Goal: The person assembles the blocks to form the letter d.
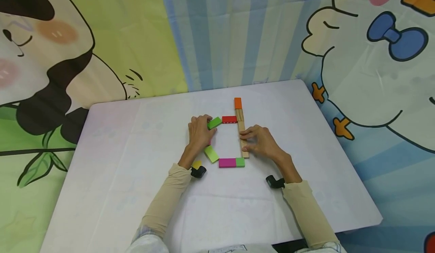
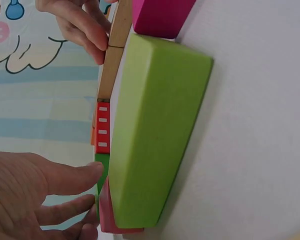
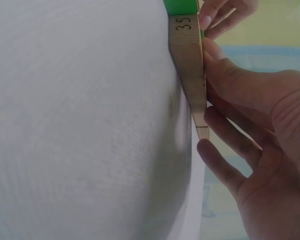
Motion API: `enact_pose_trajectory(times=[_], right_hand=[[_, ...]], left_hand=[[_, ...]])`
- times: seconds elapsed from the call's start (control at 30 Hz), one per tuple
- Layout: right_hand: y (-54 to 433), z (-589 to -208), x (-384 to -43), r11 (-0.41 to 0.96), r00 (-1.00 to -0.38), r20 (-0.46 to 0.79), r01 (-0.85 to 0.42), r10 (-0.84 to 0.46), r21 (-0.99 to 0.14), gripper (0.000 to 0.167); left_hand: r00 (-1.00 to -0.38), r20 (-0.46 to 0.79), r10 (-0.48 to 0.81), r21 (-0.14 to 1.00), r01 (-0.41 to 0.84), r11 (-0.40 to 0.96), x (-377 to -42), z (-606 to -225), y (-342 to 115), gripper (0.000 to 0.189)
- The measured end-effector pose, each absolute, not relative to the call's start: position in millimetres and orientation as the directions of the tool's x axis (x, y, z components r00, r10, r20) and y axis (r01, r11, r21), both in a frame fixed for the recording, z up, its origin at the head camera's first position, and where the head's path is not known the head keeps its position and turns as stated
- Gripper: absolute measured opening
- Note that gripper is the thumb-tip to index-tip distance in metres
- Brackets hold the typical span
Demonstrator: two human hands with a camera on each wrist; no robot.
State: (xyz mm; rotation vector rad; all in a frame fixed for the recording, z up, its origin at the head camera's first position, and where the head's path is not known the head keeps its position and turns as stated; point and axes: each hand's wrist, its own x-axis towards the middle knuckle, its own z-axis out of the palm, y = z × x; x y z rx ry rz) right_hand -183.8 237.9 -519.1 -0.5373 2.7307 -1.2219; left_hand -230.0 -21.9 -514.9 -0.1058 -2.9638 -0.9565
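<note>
Coloured and wooden blocks form a ring on the white table. My left hand [image 1: 198, 132] is at its far left corner, thumb and fingertips pinching a green block [image 1: 214, 122]. A red block [image 1: 229, 119] with white marks lies beside it. My right hand [image 1: 261, 141] touches the row of wooden blocks [image 3: 187, 55] on the right side with thumb and slightly bent fingers spread along it. A lime-green block [image 2: 155, 130] looms large in the left wrist view, below a magenta block [image 2: 160, 15]. Part of the ring's left side is hidden behind my left hand.
An orange block [image 1: 238, 103] caps the far end of the wooden row. Along the near side lie a magenta block [image 1: 227, 163] and a small green one [image 1: 240, 162]. A yellow piece [image 1: 196, 164] shows by the left wrist. A cartoon-printed curtain [image 1: 231, 34] hangs behind the table.
</note>
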Motion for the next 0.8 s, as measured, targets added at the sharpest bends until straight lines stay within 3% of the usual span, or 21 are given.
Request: enact_pose_trajectory(times=[0.2, 0.53, 0.8], right_hand=[[238, -518, -183, 0.621, -0.934, 0.054, -0.278, -0.354, -0.733, 0.045], [237, -519, -183, 0.620, -0.933, 0.046, -0.273, -0.357, -0.735, 0.045], [238, -518, -184, 0.628, -0.932, 0.052, -0.283, -0.360, -0.725, 0.045]], left_hand=[[-0.998, 0.042, 0.050, 0.571, 0.065, 0.818, -230, -514, -21, 0.038], [-0.999, 0.029, 0.041, 0.607, 0.050, 0.793, -226, -513, -25, 0.043], [-0.994, 0.092, 0.056, 0.667, 0.103, 0.738, -217, -501, -47, 0.034]])
